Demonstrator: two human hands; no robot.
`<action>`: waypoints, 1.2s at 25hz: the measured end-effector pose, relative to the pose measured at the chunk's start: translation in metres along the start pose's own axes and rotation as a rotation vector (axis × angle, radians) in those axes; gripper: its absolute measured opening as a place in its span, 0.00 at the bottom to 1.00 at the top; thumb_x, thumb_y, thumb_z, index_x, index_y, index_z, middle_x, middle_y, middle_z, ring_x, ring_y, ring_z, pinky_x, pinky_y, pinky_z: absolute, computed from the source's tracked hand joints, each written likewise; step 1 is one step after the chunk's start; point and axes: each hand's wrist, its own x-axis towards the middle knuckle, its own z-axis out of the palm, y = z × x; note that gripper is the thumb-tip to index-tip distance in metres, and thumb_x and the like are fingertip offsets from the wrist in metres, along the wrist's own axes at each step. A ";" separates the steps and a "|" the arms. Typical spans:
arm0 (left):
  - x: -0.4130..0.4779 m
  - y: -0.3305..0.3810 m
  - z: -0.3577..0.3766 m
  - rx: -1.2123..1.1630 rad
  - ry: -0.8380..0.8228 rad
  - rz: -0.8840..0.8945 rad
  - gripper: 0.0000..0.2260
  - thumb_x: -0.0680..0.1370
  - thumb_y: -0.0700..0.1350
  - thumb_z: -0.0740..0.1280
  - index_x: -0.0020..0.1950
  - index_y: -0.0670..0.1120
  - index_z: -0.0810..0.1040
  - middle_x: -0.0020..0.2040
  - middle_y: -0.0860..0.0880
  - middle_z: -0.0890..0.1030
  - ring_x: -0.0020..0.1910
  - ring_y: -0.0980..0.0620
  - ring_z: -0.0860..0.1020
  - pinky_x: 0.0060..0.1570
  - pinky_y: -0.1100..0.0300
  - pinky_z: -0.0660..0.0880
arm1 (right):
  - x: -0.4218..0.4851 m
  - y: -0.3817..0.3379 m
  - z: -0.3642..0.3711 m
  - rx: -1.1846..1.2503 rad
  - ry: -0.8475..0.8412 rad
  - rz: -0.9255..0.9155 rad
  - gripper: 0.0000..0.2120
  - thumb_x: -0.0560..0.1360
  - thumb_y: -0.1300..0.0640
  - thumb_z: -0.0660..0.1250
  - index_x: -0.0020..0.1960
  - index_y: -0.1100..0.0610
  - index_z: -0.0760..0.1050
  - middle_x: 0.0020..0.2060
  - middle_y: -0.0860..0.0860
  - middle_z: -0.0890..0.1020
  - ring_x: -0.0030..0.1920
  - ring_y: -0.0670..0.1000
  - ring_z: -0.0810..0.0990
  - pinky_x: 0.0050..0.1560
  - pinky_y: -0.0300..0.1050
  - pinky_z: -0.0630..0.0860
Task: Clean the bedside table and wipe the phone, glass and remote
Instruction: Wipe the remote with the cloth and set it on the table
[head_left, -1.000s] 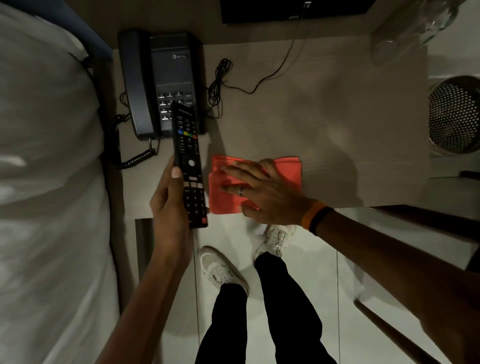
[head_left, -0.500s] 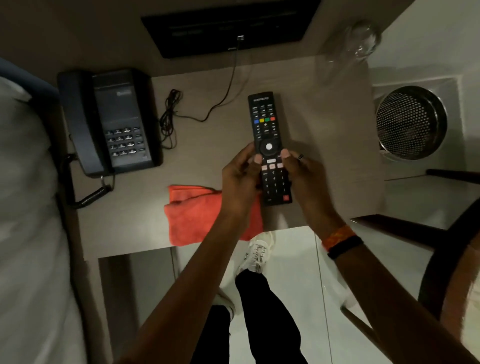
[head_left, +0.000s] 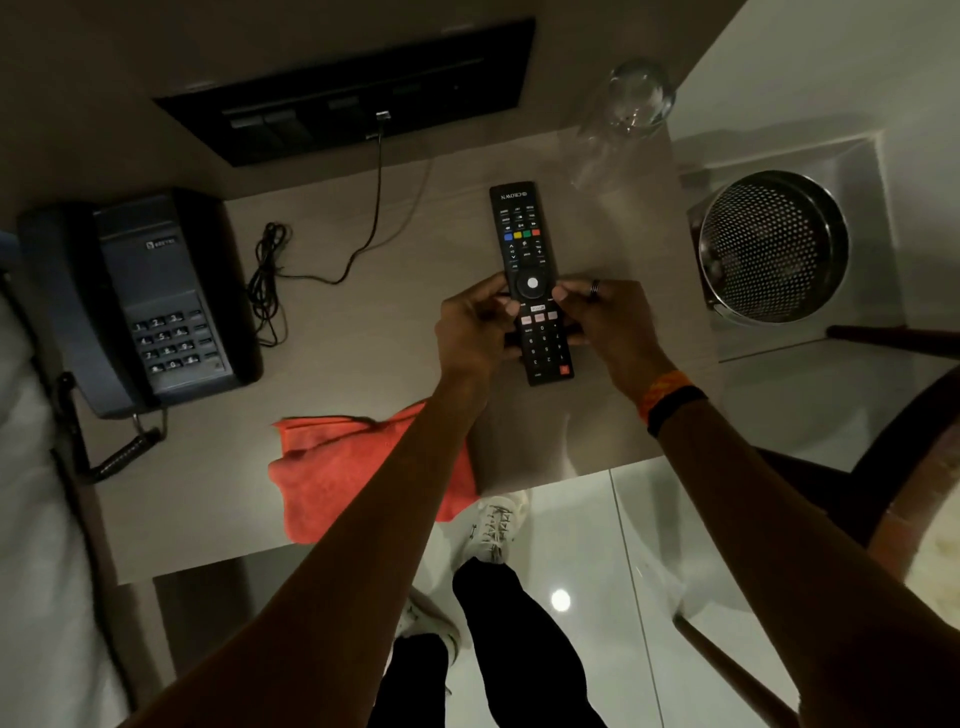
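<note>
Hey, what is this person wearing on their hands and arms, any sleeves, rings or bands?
Both forearms are bare, with no sleeves in view. The right hand has a dark ring on one finger, and its wrist carries an orange band with a black band just behind it. The left hand shows no ring or band.

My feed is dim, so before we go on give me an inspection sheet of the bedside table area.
Surface: bedside table, pale wood, no spills visible.
Job's things: remote held face up over the table; phone at left, handset cradled; glass at the far right corner; orange cloth lies near the front edge.
Clutter: nothing seen.
Hands: left hand and right hand both grip the remote.
Cables: coiled cord runs to the wall panel.
Surroundings: perforated metal bin on the right, bed on the left.
</note>
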 end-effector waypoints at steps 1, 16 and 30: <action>0.001 -0.002 0.002 0.029 0.018 0.008 0.16 0.80 0.33 0.67 0.66 0.44 0.80 0.54 0.41 0.86 0.53 0.43 0.86 0.48 0.43 0.84 | 0.002 0.002 -0.001 -0.006 0.013 -0.005 0.12 0.81 0.61 0.67 0.63 0.63 0.80 0.47 0.52 0.84 0.43 0.44 0.82 0.35 0.30 0.81; -0.062 -0.015 -0.128 0.623 0.151 0.347 0.11 0.78 0.42 0.72 0.60 0.44 0.84 0.53 0.48 0.86 0.50 0.50 0.83 0.53 0.49 0.81 | -0.055 0.021 0.026 -0.231 0.455 -0.396 0.06 0.80 0.60 0.68 0.53 0.60 0.83 0.48 0.57 0.86 0.43 0.48 0.83 0.46 0.32 0.78; -0.102 -0.083 -0.211 1.050 -0.230 0.477 0.26 0.75 0.61 0.62 0.70 0.50 0.77 0.60 0.50 0.84 0.58 0.47 0.82 0.58 0.53 0.78 | -0.140 0.079 0.135 -0.647 -0.179 -0.408 0.23 0.68 0.54 0.66 0.60 0.62 0.80 0.61 0.60 0.78 0.64 0.62 0.75 0.65 0.51 0.72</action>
